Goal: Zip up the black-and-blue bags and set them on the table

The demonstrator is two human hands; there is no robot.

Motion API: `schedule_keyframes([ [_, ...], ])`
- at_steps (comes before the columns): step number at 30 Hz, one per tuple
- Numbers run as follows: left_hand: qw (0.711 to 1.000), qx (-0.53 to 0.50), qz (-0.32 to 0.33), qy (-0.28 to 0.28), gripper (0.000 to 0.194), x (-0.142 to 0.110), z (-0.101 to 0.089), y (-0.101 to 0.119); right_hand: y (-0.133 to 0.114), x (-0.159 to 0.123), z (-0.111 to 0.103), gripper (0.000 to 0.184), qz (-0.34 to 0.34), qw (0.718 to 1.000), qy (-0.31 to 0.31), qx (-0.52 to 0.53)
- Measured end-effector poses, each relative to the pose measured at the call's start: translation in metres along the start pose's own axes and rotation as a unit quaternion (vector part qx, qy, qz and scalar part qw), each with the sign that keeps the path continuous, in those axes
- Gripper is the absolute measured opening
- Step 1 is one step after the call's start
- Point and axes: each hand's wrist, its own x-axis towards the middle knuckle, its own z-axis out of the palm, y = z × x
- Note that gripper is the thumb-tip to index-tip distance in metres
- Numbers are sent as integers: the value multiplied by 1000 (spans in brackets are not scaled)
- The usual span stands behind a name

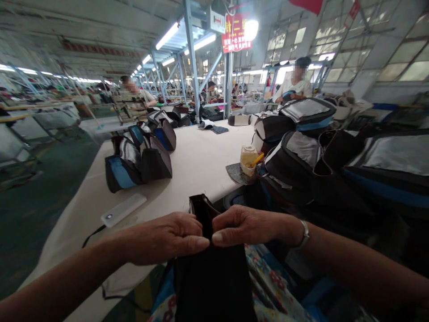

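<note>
A dark fabric bag piece (214, 281) stands across my lap, its narrow opening facing up at the table's edge. My left hand (167, 239) pinches the near rim of that opening, thumb laid along the outside. Close beside it, my right hand (243, 226) grips the same rim from the other side, the two thumb tips almost touching. The fingers of both hands are partly hidden inside the opening. On my right wrist is a silver bracelet (304, 235).
The white table (194, 165) holds a pale phone-like device (124, 209) with a black strap, blue-and-black bag pieces (122, 172), and a glue jar (248, 158) with a yellow-handled tool. Stacked bags (295, 150) crowd the right side. Two co-workers sit farther back.
</note>
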Motion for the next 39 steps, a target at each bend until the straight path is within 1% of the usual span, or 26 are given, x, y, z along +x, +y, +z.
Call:
schedule_keyframes([
  [2, 1000, -3, 11, 2, 47, 1, 3, 2, 1, 2, 2, 42, -13, 1000, -10, 5],
  [5, 997, -22, 58, 44, 47, 2, 14, 3, 14, 7, 10, 45, -63, 996, 13, 60],
  [7, 991, -55, 89, 83, 49, 4, 23, 0, 29, 11, 18, 47, -72, 985, 43, 150],
  [8, 987, -80, 96, 99, 50, 5, 27, -4, 37, 14, 22, 46, -67, 974, 57, 210],
  [10, 980, -129, 103, 114, 53, 6, 34, -12, 54, 18, 30, 45, -54, 946, 77, 311],
  [12, 977, -151, 104, 106, 55, 5, 35, -21, 67, 21, 35, 44, -50, 931, 81, 353],
  [14, 980, -136, 95, 106, 55, 0, 32, -26, 75, 24, 37, 45, -53, 929, 82, 357],
  [16, 983, -120, 67, 118, 52, -7, 26, -26, 76, 24, 36, 46, -52, 928, 86, 359],
  [18, 987, -116, 40, 103, 45, -13, 19, -24, 70, 22, 34, 46, -46, 929, 89, 357],
  [20, 991, -108, 23, 72, 38, -17, 13, -20, 59, 18, 30, 46, -41, 937, 91, 336],
  [22, 995, -84, 18, 58, 35, -18, 10, -18, 47, 15, 26, 45, -34, 955, 88, 282],
  [24, 996, -67, 30, 56, 33, -18, 8, -17, 38, 14, 24, 41, -17, 969, 82, 234],
  [26, 995, -59, 52, 57, 32, -18, 8, -16, 39, 16, 26, 38, -3, 966, 86, 244],
  [29, 993, -31, 65, 93, 34, -19, 14, -13, 55, 24, 35, 39, -11, 948, 107, 301],
  [32, 986, 7, 80, 149, 33, -20, 23, -11, 73, 29, 40, 47, -25, 946, 110, 306],
  [34, 980, 18, 89, 177, 32, -20, 27, -11, 71, 28, 35, 50, -24, 951, 99, 293],
  [35, 978, 19, 93, 186, 31, -20, 29, -11, 65, 25, 31, 47, -24, 958, 90, 273],
  [37, 975, 21, 103, 196, 29, -20, 31, -12, 41, 17, 22, 34, -33, 983, 77, 162],
  [38, 974, 21, 106, 199, 28, -20, 31, -13, 26, 13, 19, 27, -46, 995, 75, 47],
  [39, 974, 21, 107, 201, 27, -20, 31, -13, 10, 9, 18, 25, -62, 992, 78, -78],
])
